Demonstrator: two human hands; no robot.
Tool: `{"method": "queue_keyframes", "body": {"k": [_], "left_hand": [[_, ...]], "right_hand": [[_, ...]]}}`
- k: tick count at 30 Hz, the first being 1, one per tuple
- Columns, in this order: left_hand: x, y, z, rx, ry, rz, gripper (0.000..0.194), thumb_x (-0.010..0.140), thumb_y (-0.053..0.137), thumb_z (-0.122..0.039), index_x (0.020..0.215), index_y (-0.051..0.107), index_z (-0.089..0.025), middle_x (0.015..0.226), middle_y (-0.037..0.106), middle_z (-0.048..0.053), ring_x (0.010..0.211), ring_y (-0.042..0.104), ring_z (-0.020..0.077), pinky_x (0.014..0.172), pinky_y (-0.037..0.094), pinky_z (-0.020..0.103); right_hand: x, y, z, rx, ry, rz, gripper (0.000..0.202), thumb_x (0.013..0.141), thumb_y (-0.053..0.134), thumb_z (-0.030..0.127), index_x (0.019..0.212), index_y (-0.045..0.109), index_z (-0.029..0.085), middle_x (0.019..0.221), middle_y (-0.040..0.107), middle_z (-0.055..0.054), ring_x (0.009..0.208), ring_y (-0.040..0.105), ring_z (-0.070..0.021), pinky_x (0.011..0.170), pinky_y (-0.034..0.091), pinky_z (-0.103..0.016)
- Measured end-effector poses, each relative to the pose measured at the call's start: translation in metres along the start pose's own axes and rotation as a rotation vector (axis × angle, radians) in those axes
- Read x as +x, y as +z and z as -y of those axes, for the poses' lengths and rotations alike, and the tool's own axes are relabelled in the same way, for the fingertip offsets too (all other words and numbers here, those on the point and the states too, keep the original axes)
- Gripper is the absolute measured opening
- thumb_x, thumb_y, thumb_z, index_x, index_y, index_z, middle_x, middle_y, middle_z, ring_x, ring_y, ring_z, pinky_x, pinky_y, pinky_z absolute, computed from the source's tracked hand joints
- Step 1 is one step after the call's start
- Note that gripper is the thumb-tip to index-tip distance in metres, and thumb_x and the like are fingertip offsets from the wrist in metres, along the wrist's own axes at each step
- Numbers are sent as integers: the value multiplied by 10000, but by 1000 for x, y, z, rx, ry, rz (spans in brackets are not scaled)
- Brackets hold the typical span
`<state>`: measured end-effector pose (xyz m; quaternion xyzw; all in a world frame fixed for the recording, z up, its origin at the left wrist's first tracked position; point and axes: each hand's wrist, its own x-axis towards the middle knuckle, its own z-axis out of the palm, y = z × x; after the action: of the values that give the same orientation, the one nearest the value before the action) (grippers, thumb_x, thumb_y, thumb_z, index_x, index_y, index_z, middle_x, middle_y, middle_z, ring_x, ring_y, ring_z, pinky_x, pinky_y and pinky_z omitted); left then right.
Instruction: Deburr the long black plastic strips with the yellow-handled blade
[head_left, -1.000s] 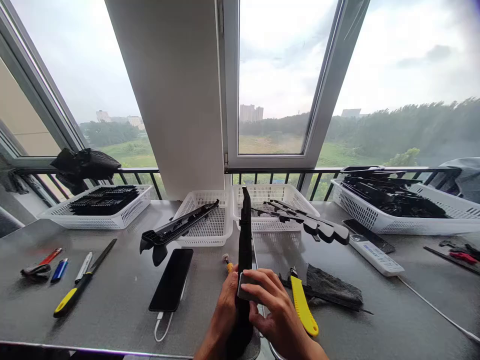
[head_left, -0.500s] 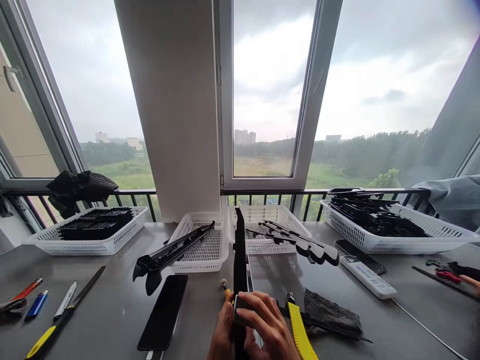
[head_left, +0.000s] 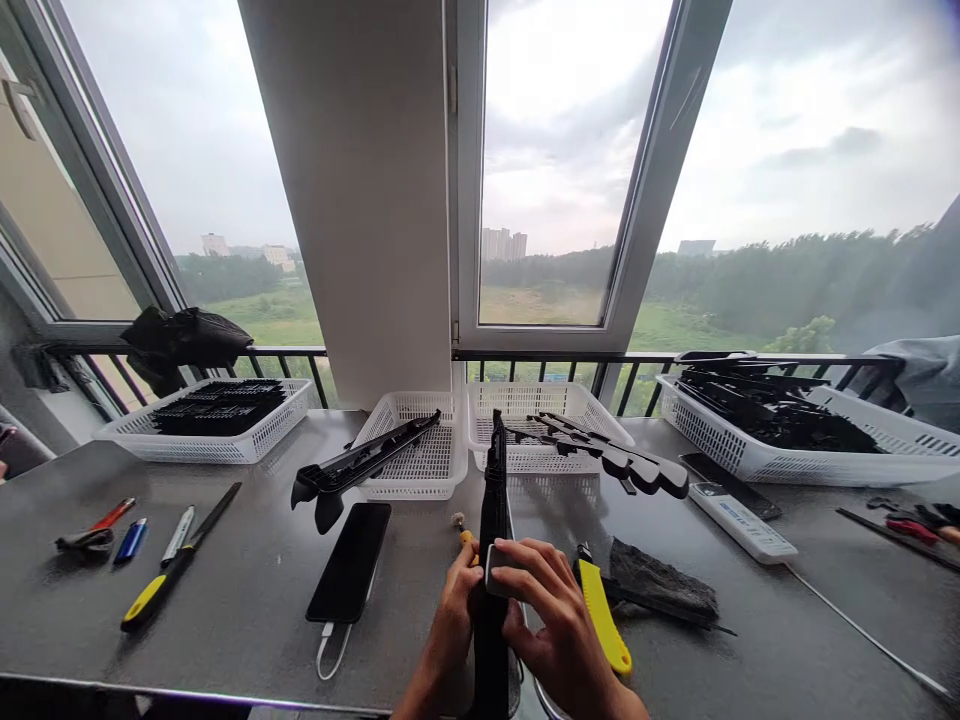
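Observation:
A long black plastic part (head_left: 493, 478) stands tilted away from me over the grey table (head_left: 247, 600). My left hand (head_left: 450, 625) grips its lower stretch from the left. My right hand (head_left: 551, 625) presses a small grey block (head_left: 499, 584) against the part's side, fingers curled over it. A yellow-handled knife (head_left: 602, 620) lies just right of my right hand, beside a dark grey cloth (head_left: 660, 583). The bottom end of the part is hidden below my hands.
A black phone (head_left: 349, 560) on a white cable lies to the left. White baskets (head_left: 409, 488) (head_left: 551, 462) (head_left: 214, 445) (head_left: 885, 462) hold black parts. Pens, a lighter and a yellow-handled tool (head_left: 176, 560) lie far left; a white remote (head_left: 742, 520) at right.
The view dipped back down after rising half a second ago. Both hands stay on the black part, with the grey block slightly further up it.

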<state>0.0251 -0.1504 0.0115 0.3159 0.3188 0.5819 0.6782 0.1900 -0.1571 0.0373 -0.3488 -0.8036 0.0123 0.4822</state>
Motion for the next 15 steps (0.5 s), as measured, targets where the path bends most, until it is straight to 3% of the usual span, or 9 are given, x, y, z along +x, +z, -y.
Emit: {"method": "queue_keyframes", "body": {"k": [5,9,12,15], "left_hand": [[-5,-14,21,-102,-82,151,618,873,701,-302,1478,593,-236,787,707,-6,532,640,151,520,480,231],[-17,-19,35,-80,-88,126,635,863,714,-336,1476,618,-203,787,741,33,523,665,177,490,476,242],[-27,-21,36,-67,-99,171,612,913,637,-381,1495,586,-198,654,708,28,450,642,208,444,467,263],[-32,-22,32,7,-63,104,421,863,742,-359,1254,703,-208,689,728,49,513,667,212,477,489,271]], "right_hand": [[-7,-1,2,20,67,-54,376,922,590,32,1183,688,284,1366,757,-38,1227,662,-237,1034,549,-398],[-9,-2,6,9,21,-7,380,912,575,34,1165,695,292,1390,758,-21,1237,665,-244,1036,530,-409],[-9,-3,7,-23,41,-19,409,876,557,1,1125,701,293,1363,774,-10,1214,676,-238,1013,519,-406],[-11,-1,7,-14,21,-11,430,839,561,-12,1098,722,290,1347,787,-3,1203,689,-232,1016,525,-399]]}}
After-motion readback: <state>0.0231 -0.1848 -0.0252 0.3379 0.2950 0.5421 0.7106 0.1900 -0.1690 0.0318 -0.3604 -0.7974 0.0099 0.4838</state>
